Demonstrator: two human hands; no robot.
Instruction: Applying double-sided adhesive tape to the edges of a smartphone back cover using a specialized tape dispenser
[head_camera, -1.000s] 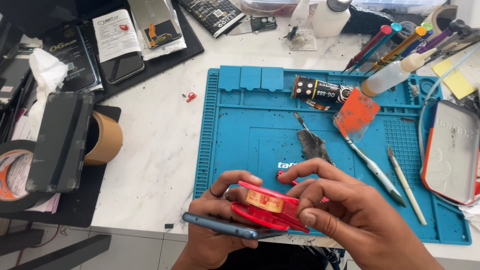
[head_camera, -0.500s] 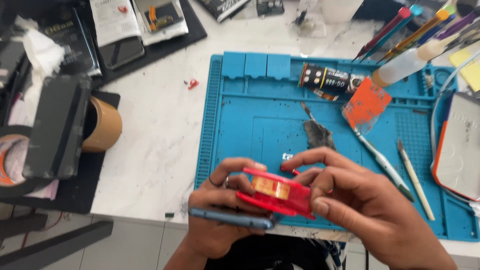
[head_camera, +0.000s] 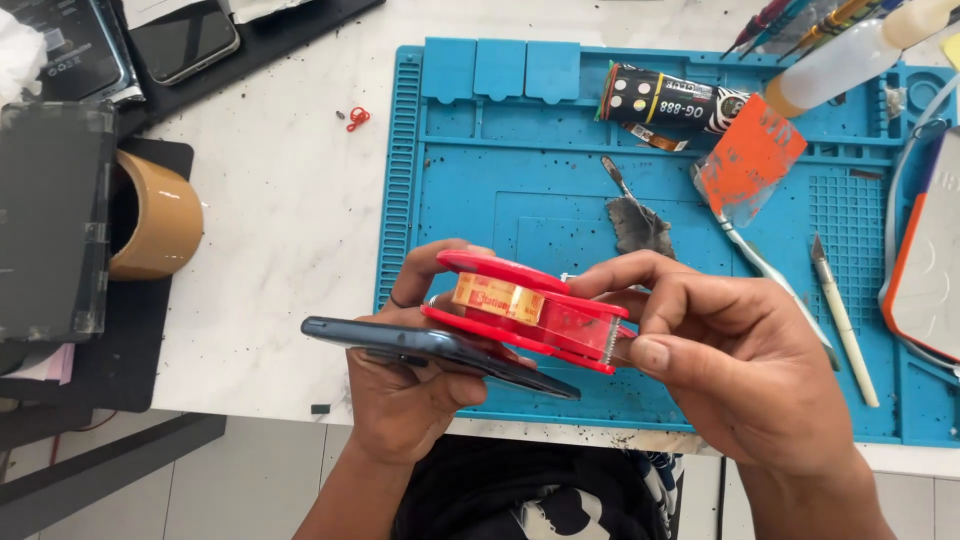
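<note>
My left hand (head_camera: 415, 385) holds a dark smartphone (head_camera: 430, 350) flat, seen edge-on, and its fingers also support a red tape dispenser (head_camera: 540, 310) with a yellowish tape roll inside. My right hand (head_camera: 735, 365) grips the dispenser's right end, thumb near the serrated cutter and fingers over the top. Both hands hover above the front edge of a blue work mat (head_camera: 500, 190).
On the mat lie a black glue tube (head_camera: 665, 100), an orange scraper card (head_camera: 750, 160), a metal spatula (head_camera: 630, 210), a craft knife (head_camera: 845, 320) and a squeeze bottle (head_camera: 840, 55). A brown tape roll (head_camera: 160, 215), a dark case (head_camera: 50, 220) and another phone (head_camera: 185, 40) sit at the left.
The view has come closer to the hands and mat. The hands still hold the phone and dispenser together, and the right fingers have shifted toward the dispenser's cutter end.
</note>
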